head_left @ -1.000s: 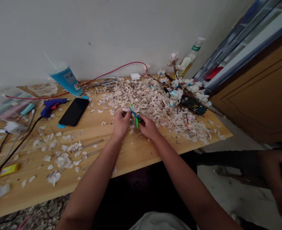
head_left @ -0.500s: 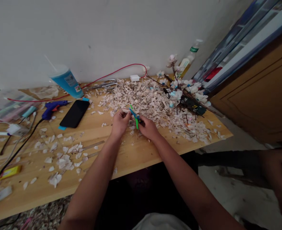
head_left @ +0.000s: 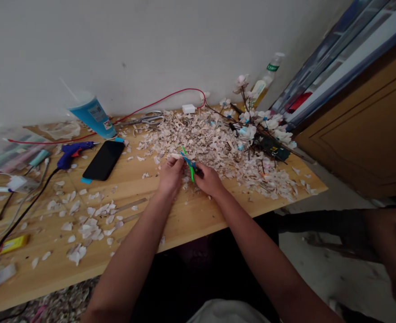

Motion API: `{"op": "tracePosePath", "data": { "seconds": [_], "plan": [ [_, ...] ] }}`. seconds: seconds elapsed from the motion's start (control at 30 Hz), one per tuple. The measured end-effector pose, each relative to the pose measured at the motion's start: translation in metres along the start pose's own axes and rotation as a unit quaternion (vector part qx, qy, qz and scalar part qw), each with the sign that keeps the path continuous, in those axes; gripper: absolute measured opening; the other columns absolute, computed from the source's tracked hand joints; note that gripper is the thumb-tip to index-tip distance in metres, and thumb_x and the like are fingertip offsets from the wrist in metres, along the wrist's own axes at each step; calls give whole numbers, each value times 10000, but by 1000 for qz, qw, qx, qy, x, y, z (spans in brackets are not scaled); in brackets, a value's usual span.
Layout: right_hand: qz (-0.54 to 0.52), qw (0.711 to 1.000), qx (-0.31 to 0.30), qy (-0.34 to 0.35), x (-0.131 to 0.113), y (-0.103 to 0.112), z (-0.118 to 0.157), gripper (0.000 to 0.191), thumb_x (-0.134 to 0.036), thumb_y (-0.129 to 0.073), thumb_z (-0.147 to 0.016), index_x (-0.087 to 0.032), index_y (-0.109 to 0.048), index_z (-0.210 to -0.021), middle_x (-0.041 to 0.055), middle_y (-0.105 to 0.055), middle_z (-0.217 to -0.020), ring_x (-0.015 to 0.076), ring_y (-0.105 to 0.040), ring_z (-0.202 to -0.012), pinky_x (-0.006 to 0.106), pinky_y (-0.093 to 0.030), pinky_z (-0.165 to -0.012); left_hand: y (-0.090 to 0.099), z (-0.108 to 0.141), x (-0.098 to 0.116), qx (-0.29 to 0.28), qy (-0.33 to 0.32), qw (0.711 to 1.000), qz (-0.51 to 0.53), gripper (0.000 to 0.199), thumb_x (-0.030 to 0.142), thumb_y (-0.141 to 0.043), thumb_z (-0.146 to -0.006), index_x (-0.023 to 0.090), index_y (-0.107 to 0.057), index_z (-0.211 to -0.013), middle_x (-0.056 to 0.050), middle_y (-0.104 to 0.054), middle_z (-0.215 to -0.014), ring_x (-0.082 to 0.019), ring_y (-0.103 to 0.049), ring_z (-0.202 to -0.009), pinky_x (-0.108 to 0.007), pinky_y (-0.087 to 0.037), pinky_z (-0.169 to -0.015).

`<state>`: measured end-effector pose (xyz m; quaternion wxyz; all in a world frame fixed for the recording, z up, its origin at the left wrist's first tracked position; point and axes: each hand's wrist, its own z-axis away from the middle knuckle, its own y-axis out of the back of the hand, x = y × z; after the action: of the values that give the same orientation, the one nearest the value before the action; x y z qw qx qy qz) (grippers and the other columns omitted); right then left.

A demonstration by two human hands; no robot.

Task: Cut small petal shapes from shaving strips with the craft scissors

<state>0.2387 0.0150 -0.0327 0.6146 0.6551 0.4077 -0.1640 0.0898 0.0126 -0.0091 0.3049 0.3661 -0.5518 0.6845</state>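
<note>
My left hand (head_left: 171, 174) pinches a small pale strip (head_left: 175, 156), its fingertips close to the scissor blades. Blue and green scissors (head_left: 191, 167) are held in my right hand (head_left: 208, 180), whose fingers wrap round the handles. The blades point up and to the left, beside the pale piece. Both hands are over the near edge of a wide heap of pale petal-like scraps (head_left: 201, 134) on the wooden table (head_left: 180, 224). Whether the blades touch the strip I cannot tell.
On the left are a phone (head_left: 104, 160), a blue glue gun (head_left: 72, 153), a blue cup (head_left: 95, 117), a yellow box (head_left: 6, 246) and cables. Metal scissors (head_left: 150, 118) lie behind. Flower branches (head_left: 248, 121) and a bottle (head_left: 268, 78) stand at the right. Another person's arm (head_left: 386, 251) is far right.
My left hand has shifted slightly against the scissors, and a bit more of the pale strip shows above its fingers. My right hand is nearly still. The view has moved very slightly.
</note>
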Motion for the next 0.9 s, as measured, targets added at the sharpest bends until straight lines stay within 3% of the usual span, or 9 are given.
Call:
{"op": "tracePosePath", "data": {
  "seconds": [0.13, 0.47, 0.67, 0.9],
  "plan": [
    [3, 1000, 2, -3, -1, 1, 1, 244, -334, -612, -846, -231, -679, -1057, 57, -720, -888, 216, -639, -790, 303, -440, -695, 4, -3, -1, 1, -40, 998, -56, 195, 325, -783, -748, 171, -665, -771, 5, -672, -705, -88, -584, -592, -204, -460, -583],
    [6, 1000, -7, 12, -3, 2, 0, 193, -330, -625, -846, -233, -649, -1011, 44, -702, -884, 204, -622, -788, 294, -429, -691, 7, -3, 1, -1, -31, 991, -127, 206, 330, -758, -754, 162, -654, -694, -1, -640, -632, -97, -553, -516, -217, -426, -518],
    [1, 1000, 0, 13, -5, 2, 1, 153, -358, -606, -860, -238, -626, -952, 35, -675, -827, 195, -592, -744, 287, -393, -652, 12, -7, 17, -16, -71, 966, -250, 155, 219, -748, -751, 174, -651, -640, 2, -618, -584, -110, -526, -532, -216, -384, -530],
    [8, 1000, 3, 20, -9, 2, 1, 107, -335, -594, -862, -238, -590, -907, 22, -642, -807, 177, -551, -711, 280, -359, -639, 17, -9, 23, -45, -124, 940, -314, 159, 237, -669, -828, 178, -671, -680, -12, -630, -636, -135, -535, -605, -231, -376, -595]
  ]
}}
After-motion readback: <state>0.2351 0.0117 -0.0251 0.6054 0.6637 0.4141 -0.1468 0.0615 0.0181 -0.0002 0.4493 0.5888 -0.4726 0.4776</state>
